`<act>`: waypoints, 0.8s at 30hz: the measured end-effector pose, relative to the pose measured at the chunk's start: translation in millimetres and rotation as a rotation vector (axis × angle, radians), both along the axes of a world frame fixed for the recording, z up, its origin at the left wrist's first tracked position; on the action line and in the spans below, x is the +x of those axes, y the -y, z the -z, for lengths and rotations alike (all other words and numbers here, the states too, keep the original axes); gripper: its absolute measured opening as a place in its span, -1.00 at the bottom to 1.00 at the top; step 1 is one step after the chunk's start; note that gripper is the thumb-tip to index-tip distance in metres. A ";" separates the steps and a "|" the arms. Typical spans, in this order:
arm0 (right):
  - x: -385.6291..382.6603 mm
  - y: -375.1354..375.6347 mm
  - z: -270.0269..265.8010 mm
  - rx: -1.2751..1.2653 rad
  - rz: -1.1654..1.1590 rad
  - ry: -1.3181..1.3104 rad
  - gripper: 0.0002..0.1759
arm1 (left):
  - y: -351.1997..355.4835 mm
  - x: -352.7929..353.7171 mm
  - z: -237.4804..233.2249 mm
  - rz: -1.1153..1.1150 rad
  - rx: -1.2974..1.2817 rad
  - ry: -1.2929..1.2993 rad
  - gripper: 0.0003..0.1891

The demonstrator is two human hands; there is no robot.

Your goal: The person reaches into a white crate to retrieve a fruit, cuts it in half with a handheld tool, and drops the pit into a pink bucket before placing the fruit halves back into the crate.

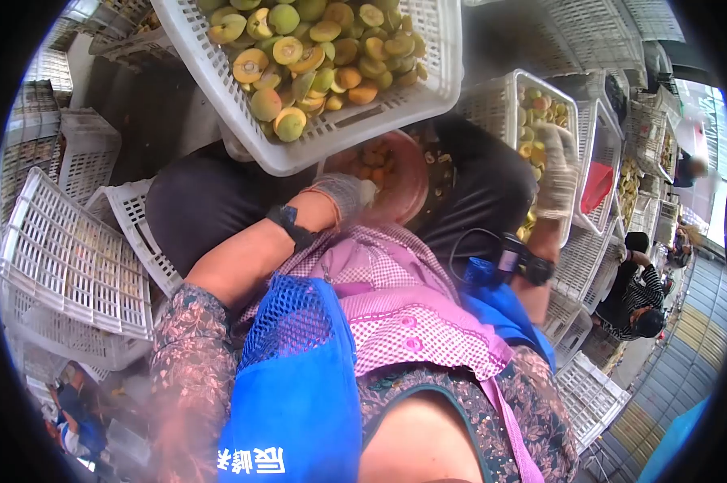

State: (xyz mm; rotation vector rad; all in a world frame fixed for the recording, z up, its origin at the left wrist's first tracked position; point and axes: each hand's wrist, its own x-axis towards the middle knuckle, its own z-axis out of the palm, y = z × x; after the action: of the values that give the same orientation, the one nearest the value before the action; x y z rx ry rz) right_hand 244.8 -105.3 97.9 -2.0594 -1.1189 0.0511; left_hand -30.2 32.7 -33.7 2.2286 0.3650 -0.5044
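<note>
Among crates [81,258], fruit [528,134] lies seemingly beside the right hand [555,173]

1 head view (wide-angle), looking down, close

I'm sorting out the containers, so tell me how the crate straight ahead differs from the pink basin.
Colour: the crate is white, the basin pink.
Shape: the crate has straight, slotted walls; the basin's visible edge is curved.
Contents: the crate holds a broad heap of fruit; the basin, partly hidden, shows only a small patch of pieces.
Shared: both hold something and are open on top.
</note>
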 end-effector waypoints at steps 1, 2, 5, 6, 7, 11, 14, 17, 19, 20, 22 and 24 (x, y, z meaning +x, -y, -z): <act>9.5 2.3 -19.8 -0.051 0.263 -0.093 -0.82 | -3.1 -2.3 -8.2 -0.026 0.025 0.163 -0.59; 10.2 0.9 -26.0 -0.050 0.260 -0.083 -0.82 | -4.5 2.3 -16.0 -0.029 0.025 0.173 -0.59; -2.5 -26.5 -20.8 -0.147 0.017 0.176 -0.81 | -12.2 10.4 -33.0 -0.068 0.098 -0.025 -0.61; -19.5 -44.5 -1.1 -0.160 0.017 0.063 -0.82 | -12.4 6.5 -30.4 -0.134 0.079 0.096 -0.64; -36.3 -68.3 19.4 -0.161 -0.152 0.000 -0.82 | -14.4 1.8 -28.7 -0.200 0.063 0.214 -0.67; -103.4 -153.8 79.6 -0.694 -0.368 0.047 -0.64 | -26.2 -11.7 -30.7 -0.417 -0.012 0.438 -0.74; -128.5 -184.2 114.0 -0.839 -0.253 0.155 -0.71 | -35.4 -13.3 -39.8 -0.579 0.011 0.460 -0.79; -114.4 -170.2 85.6 -0.605 -0.412 -0.016 -0.76 | -41.3 -10.4 -48.4 -0.593 0.089 0.392 -0.78; -88.6 -159.1 110.1 -0.462 -0.477 0.074 -0.75 | -44.4 -5.9 -44.2 -0.791 -0.046 0.411 -0.79; -89.8 -157.8 107.6 -0.462 -0.475 0.073 -0.75 | -46.3 -4.4 -42.4 -0.789 -0.046 0.410 -0.79; -95.7 -153.0 102.7 -0.582 -0.340 0.155 -0.69 | -50.9 -3.4 -39.4 -0.881 -0.097 0.500 -0.78; -95.4 -164.7 113.5 -0.666 -0.358 0.100 -0.64 | -58.9 -2.7 -22.6 -0.887 -0.121 0.485 -0.74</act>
State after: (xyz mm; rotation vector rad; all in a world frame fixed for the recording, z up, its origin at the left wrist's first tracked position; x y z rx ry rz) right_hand 149.4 59.4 -15.6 -2.4092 -1.6894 0.5714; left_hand -32.9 91.6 -11.2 1.7544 0.9480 0.4620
